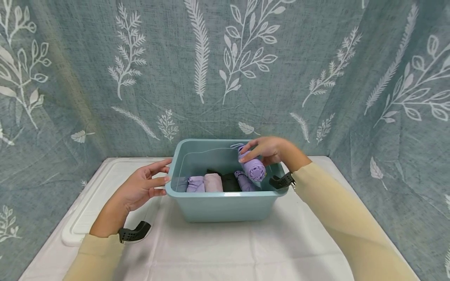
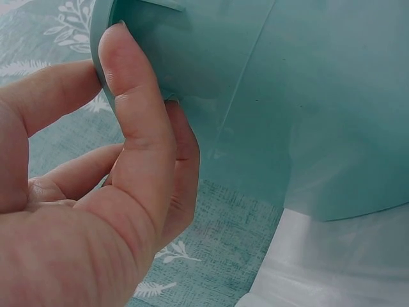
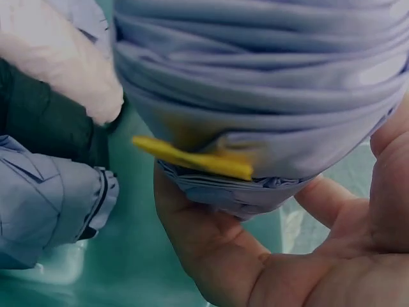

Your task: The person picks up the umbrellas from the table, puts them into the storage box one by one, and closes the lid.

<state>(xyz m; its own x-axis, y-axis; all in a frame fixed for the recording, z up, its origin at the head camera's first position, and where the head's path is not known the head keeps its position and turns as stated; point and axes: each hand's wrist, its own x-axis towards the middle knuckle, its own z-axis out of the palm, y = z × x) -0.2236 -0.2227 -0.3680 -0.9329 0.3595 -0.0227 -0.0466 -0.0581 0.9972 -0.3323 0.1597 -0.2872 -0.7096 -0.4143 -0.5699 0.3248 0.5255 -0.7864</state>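
Observation:
In the head view my right hand (image 1: pixel 268 150) grips a rolled purple folding umbrella (image 1: pixel 254 169) above the right part of a blue-green bin (image 1: pixel 225 207). A pale cord loop shows at its far end. The right wrist view brings its pleated cloth (image 3: pixel 255 96) close, with a blurred yellow tab (image 3: pixel 198 160) near the end. My left hand (image 1: pixel 144 183) touches the bin's left rim with its fingertips. Inside the bin, side by side, lie a purple roll (image 1: pixel 195 184), a pale pink roll (image 1: pixel 213 182), a black roll (image 1: pixel 230 182) and another purple umbrella (image 1: pixel 245 181).
A white lid (image 1: pixel 105 187) lies flat on the table, to the left of and partly behind the bin. White cloth (image 1: pixel 211 249) covers the table. A blue-green curtain with white leaf patterns (image 1: pixel 168 70) hangs behind and along both sides.

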